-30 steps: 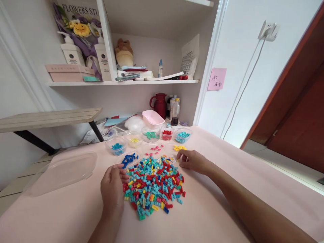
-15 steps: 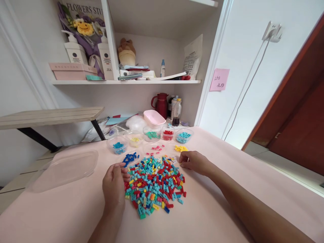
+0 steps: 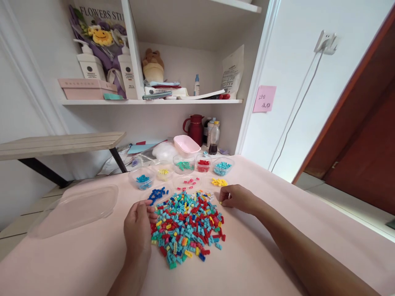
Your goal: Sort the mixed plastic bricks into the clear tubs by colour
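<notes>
A heap of small coloured bricks (image 3: 187,227), mostly teal, red and yellow, lies on the pink table (image 3: 256,255). My left hand (image 3: 138,228) rests at the heap's left edge, fingers curled against the bricks. My right hand (image 3: 237,197) sits at the heap's upper right, fingertips pinched near a small yellow piece; what they grip is too small to tell. Behind the heap lie flat lids with dark blue bricks (image 3: 157,194), pink bricks (image 3: 187,182) and yellow bricks (image 3: 219,181). Further back stand clear tubs of blue (image 3: 142,179), pale yellow (image 3: 163,171), green (image 3: 184,165), red (image 3: 203,162) and teal (image 3: 222,165) bricks.
A large clear lid (image 3: 75,209) lies at the table's left. A pink tub (image 3: 186,144), a red jug (image 3: 195,128) and bottles (image 3: 212,135) stand behind the tubs. A wooden bench (image 3: 58,144) juts out at left, below a loaded shelf (image 3: 151,101).
My right hand has slid slightly down toward the heap's upper right edge. The left hand stays at the heap's left side. The view shifted a little.
</notes>
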Demonstrator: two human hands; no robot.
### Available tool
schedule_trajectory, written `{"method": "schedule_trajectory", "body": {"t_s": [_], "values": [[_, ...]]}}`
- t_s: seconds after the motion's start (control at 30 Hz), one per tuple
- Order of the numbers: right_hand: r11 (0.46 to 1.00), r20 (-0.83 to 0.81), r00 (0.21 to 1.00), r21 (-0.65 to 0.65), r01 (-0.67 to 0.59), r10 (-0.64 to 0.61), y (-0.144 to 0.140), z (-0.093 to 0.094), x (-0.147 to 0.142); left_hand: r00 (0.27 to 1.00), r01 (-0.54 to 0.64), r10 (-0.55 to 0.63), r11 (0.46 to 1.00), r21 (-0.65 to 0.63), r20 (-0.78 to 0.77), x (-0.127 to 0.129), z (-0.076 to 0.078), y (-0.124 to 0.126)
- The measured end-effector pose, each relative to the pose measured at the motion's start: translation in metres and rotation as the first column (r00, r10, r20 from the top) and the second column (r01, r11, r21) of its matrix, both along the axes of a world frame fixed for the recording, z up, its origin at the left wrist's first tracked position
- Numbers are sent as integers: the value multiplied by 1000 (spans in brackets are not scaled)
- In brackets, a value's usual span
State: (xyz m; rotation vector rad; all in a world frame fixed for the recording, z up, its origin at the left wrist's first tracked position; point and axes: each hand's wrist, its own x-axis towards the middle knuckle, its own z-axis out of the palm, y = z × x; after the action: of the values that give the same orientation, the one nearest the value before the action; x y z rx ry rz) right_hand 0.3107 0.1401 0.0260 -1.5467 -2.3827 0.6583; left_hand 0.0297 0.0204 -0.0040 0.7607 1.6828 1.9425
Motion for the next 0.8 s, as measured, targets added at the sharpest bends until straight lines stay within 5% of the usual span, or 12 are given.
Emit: {"method": "schedule_trajectory", "body": {"t_s": [0.23, 0.57, 0.8], "values": [[999, -20, 1000, 32, 1, 0, 0, -2, -3, 1000, 7, -7, 1000, -5, 4, -1, -1, 0], [967, -392, 920, -235, -94, -6, 2, -10, -6, 1000, 13, -13, 1000, 2, 14, 0, 2, -1], [952, -505, 863, -274, -138, -20, 4, -2, -16, 999, 19, -19, 1000, 23, 32, 4, 6, -5]]}}
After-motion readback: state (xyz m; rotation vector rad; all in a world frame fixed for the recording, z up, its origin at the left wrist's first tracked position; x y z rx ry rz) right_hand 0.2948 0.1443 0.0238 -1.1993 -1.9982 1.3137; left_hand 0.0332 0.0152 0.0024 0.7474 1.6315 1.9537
